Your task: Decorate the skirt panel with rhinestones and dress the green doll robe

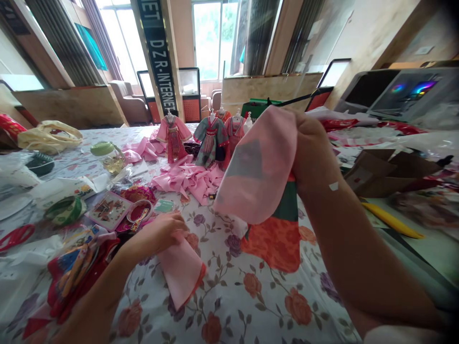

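My right hand [312,145] is raised over the table, its fingers closed on the edge of a sheer, pale pink fabric piece [263,167]. Behind and below that cloth shows a dark green and orange patterned fabric piece [274,243]; whether the two are joined I cannot tell. Lower on the left, my left hand [161,234] pinches a small pink fabric piece with a red edge [181,270], which hangs close over the tablecloth. Its fingertips are partly hidden.
Small dressed doll figures [173,136] stand at the back, behind a heap of pink fabric scraps [190,177]. A lidded glass jar [108,155], a green tape roll [65,210] and red-handled scissors [16,236] lie left. Right are a cardboard box [380,172] and a yellow tool [392,220].
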A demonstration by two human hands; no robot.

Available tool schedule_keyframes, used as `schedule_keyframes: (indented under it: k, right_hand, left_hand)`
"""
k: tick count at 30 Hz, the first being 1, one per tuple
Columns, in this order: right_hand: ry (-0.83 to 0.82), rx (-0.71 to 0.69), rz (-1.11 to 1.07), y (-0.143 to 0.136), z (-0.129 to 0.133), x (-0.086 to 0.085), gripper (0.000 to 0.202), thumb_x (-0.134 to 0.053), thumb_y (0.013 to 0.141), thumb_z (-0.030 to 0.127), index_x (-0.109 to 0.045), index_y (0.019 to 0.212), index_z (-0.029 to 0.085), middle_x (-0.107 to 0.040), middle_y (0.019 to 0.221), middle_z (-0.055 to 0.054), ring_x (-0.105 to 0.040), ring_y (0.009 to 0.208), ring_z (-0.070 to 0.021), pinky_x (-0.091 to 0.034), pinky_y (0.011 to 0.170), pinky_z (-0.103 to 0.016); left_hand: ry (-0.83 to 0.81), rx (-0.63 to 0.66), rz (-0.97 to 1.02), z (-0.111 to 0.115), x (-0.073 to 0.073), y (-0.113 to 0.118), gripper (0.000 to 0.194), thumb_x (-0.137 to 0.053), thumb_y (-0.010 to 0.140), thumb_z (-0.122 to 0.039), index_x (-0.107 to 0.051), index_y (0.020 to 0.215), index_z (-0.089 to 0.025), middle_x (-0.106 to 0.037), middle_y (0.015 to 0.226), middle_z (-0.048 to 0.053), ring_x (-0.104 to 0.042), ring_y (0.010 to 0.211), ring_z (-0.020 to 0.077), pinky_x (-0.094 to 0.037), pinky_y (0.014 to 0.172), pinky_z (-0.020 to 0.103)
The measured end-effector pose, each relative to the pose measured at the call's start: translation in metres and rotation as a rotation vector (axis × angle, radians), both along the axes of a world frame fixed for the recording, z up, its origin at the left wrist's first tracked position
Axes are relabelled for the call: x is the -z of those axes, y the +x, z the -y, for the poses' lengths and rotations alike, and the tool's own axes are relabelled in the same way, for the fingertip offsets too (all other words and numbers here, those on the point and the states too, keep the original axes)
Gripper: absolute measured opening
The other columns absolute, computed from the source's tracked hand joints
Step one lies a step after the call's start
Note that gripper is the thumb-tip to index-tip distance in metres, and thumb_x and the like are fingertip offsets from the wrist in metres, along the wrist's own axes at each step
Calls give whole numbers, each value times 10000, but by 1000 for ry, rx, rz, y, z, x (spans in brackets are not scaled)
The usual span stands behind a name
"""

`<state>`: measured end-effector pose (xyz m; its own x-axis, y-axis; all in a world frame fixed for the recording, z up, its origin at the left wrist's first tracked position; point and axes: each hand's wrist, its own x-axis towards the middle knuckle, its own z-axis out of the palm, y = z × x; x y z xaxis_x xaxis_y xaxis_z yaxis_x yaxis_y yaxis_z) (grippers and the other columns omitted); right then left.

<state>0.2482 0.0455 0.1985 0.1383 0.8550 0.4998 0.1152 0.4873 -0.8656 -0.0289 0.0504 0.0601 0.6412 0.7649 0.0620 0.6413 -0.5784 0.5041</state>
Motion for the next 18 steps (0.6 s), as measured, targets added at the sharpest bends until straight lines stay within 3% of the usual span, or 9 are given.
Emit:
schedule_keyframes:
  k: [3,5,6,8,9,11,13,15,18]
  right_hand:
    - [-41,30,201,-9,-6,8,173,-585,808,317,-519,698,202,-511,569,33,-456,475,-100,-318,428,-222]
    - [-15,88,380,-17,-9,15,185,-569,828,313,-510,700,193,-451,513,52,-393,438,-81,-269,426,-220]
    - [12,118,456,-21,-8,17,200,-567,836,312,-504,689,190,-413,487,61,-359,426,-74,-245,427,-223]
    - [65,148,541,-27,-5,17,236,-572,845,315,-492,663,188,-354,456,73,-312,416,-66,-213,430,-228]
    - [82,148,554,-28,-3,15,248,-575,848,319,-488,656,188,-340,448,76,-300,413,-64,-203,429,-228]
    - [88,126,554,-26,3,9,253,-578,850,322,-487,655,189,-334,439,79,-285,403,-59,-189,417,-221]
    - [54,80,521,-17,7,3,250,-592,842,332,-497,660,189,-343,441,78,-279,392,-53,-181,399,-210]
    - [-10,18,447,-3,8,2,255,-611,827,372,-516,677,189,-361,456,74,-279,386,-49,-174,378,-199]
    - [-158,-87,306,20,3,11,315,-630,797,469,-534,691,188,-401,501,61,-307,394,-49,-197,354,-188]
  left_hand:
    - [80,-146,225,15,-5,33,710,-662,748,-373,-354,1379,-270,-408,1393,119,-384,1268,320,-360,1001,455]
    - [150,-253,415,26,-2,61,973,-705,698,-449,-113,1451,-278,-242,1484,133,-252,1351,332,-297,1051,498]
    - [138,-229,455,31,1,75,1098,-744,647,-457,-27,1459,-277,-145,1517,137,-189,1374,344,-282,1062,501]
    - [66,-196,475,37,9,97,1188,-790,585,-427,-10,1464,-254,-102,1528,146,-143,1381,371,-259,1075,501]
    - [20,-202,490,38,13,105,1113,-782,599,-398,-96,1461,-239,-172,1511,149,-190,1365,376,-262,1072,495]
    - [-86,-281,619,36,17,113,773,-714,677,-332,-373,1359,-207,-425,1374,135,-385,1255,356,-326,1026,460]
    - [-259,-347,828,29,15,111,401,-651,722,-299,-603,1100,-174,-620,1106,92,-542,1059,314,-420,910,401]
    - [-428,-363,989,19,6,99,204,-642,716,-319,-668,829,-151,-669,852,59,-599,884,273,-465,779,346]
    - [-534,-349,1058,5,-11,74,212,-626,724,-355,-651,721,-144,-655,731,40,-611,759,212,-481,701,302]
